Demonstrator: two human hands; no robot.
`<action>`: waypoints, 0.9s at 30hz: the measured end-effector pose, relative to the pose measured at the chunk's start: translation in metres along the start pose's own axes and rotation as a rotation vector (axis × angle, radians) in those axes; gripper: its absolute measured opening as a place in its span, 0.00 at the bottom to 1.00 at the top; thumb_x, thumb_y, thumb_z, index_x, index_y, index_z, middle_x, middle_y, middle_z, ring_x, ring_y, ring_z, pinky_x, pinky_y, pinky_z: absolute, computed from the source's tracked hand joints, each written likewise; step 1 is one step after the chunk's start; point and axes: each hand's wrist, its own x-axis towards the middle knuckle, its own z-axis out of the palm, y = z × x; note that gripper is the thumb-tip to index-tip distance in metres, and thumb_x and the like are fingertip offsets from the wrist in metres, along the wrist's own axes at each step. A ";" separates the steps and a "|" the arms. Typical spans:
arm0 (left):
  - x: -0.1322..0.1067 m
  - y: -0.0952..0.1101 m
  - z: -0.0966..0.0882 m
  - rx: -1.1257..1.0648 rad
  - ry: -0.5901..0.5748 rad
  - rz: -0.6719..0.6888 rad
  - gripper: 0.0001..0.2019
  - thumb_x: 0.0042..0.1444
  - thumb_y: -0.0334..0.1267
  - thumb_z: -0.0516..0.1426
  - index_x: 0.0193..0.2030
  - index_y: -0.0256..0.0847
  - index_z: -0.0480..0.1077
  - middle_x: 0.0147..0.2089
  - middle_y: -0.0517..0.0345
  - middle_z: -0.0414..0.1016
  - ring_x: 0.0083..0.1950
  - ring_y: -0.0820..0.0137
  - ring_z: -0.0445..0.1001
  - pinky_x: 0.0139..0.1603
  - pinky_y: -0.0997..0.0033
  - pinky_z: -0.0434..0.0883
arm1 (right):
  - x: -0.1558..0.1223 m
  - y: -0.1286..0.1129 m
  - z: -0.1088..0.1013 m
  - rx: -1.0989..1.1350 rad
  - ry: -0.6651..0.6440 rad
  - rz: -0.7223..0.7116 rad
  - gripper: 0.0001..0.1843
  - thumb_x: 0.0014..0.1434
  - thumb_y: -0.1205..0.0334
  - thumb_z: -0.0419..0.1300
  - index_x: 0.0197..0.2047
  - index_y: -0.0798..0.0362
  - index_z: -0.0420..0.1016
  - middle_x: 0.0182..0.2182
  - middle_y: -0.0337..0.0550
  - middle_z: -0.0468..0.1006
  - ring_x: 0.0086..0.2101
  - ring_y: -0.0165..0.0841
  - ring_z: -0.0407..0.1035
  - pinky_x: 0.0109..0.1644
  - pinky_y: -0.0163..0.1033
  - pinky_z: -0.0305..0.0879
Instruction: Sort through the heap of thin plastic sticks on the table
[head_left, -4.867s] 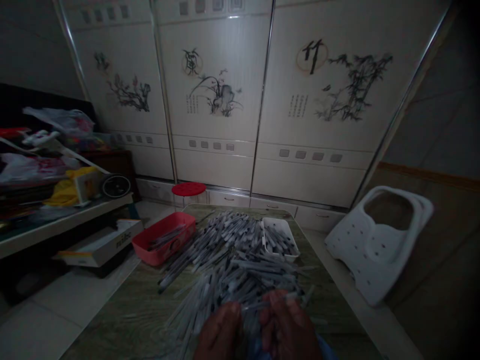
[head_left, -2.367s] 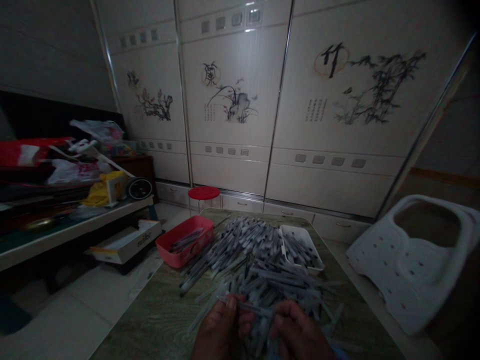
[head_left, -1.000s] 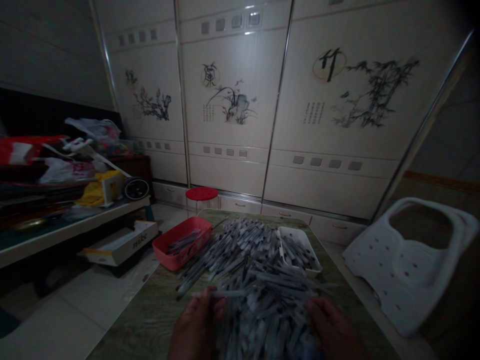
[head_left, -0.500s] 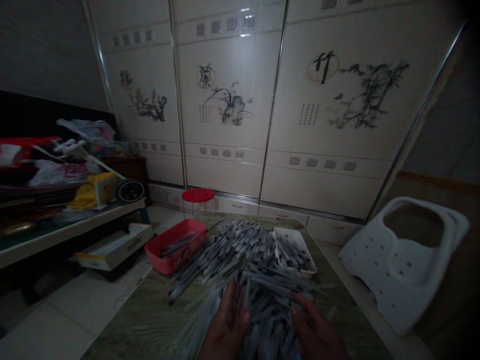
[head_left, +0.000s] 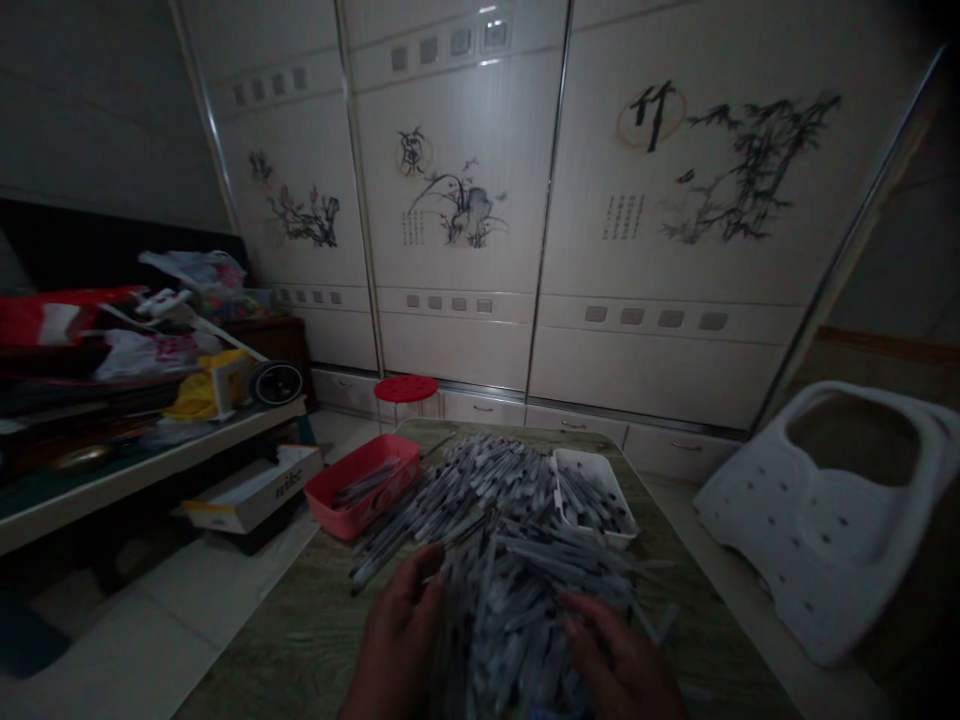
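A large heap of thin, clear-barrelled pens (head_left: 517, 610), many with dark ends, lies on the near part of the table. My left hand (head_left: 401, 630) rests against the heap's left side, its fingers extended and slightly curled. On the right side, my right hand (head_left: 619, 650) touches the pens with thumb and fingers apart. Neither hand has visibly closed around a pen. Farther back is a second mass of similar pens (head_left: 487, 475). A red plastic basket (head_left: 364, 485) with a few pens stands to its left, and a white tray (head_left: 596, 500) of pens to its right.
The wood-patterned table (head_left: 289, 625) fills the lower middle. Behind it stand a red stool (head_left: 405, 390) and sliding wardrobe doors (head_left: 457, 340). A white plastic chair (head_left: 817, 510) is at right. A cluttered bench (head_left: 225, 430) and an open box (head_left: 255, 490) are at left.
My left hand has moved left, and pens that were spread on the near left now lie gathered closer to the heap. My right hand has shifted slightly left. The camera view has turned a little.
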 end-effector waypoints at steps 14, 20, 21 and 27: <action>0.087 -0.030 -0.019 0.985 -0.074 -0.002 0.19 0.67 0.46 0.62 0.61 0.41 0.73 0.60 0.49 0.77 0.55 0.59 0.79 0.54 0.49 0.79 | 0.001 -0.011 -0.023 0.004 -0.055 -0.011 0.27 0.66 0.42 0.56 0.54 0.51 0.85 0.50 0.52 0.88 0.51 0.49 0.81 0.52 0.46 0.76; 0.071 -0.016 -0.038 1.002 -0.060 0.000 0.10 0.67 0.38 0.53 0.38 0.41 0.74 0.39 0.48 0.82 0.45 0.54 0.82 0.41 0.62 0.69 | 0.002 -0.007 -0.030 -0.033 -0.118 -0.010 0.28 0.67 0.41 0.55 0.56 0.52 0.84 0.48 0.51 0.88 0.49 0.47 0.82 0.53 0.45 0.75; 0.063 -0.015 -0.044 0.988 -0.056 0.002 0.10 0.66 0.37 0.52 0.36 0.42 0.73 0.37 0.48 0.81 0.43 0.54 0.81 0.40 0.62 0.68 | 0.002 -0.007 -0.030 -0.034 -0.114 -0.009 0.28 0.67 0.41 0.55 0.56 0.51 0.84 0.48 0.51 0.88 0.49 0.47 0.82 0.52 0.45 0.75; 0.009 -0.006 -0.062 0.756 -0.049 0.054 0.14 0.66 0.45 0.49 0.41 0.44 0.74 0.41 0.51 0.83 0.45 0.57 0.81 0.46 0.64 0.71 | -0.005 -0.013 -0.015 0.057 0.027 -0.003 0.29 0.63 0.38 0.57 0.49 0.52 0.87 0.37 0.49 0.89 0.36 0.44 0.82 0.42 0.44 0.75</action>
